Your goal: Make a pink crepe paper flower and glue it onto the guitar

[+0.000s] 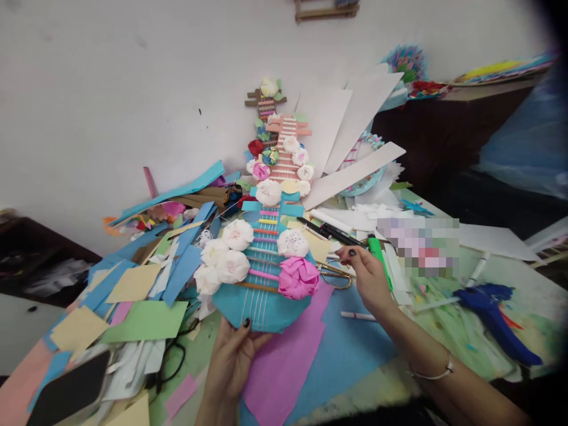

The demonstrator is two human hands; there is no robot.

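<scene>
Cradling the turquoise paper instrument (pixel 266 254) by its six-o'clock base, the left hand's (pixel 235 352) grip is thumb-over; the piece seems light, stiffish, its flowers (pixel 237 235) crushable (strings (pixel 257 310) likely delicate too); whether the right hand (pixel 371 278), at three o'clock, holds the scissors (pixel 338 273), one cannot tell.

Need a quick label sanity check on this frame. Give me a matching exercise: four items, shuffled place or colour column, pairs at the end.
Column 1
1. guitar-shaped craft
2. phone
3. glue gun
4. folded paper flower

Column 2
A. blue, right side of the view
B. bright pink
C. held in the left hand
D. dark screen, lower left corner

Pairs: 1-C, 2-D, 3-A, 4-B
</scene>
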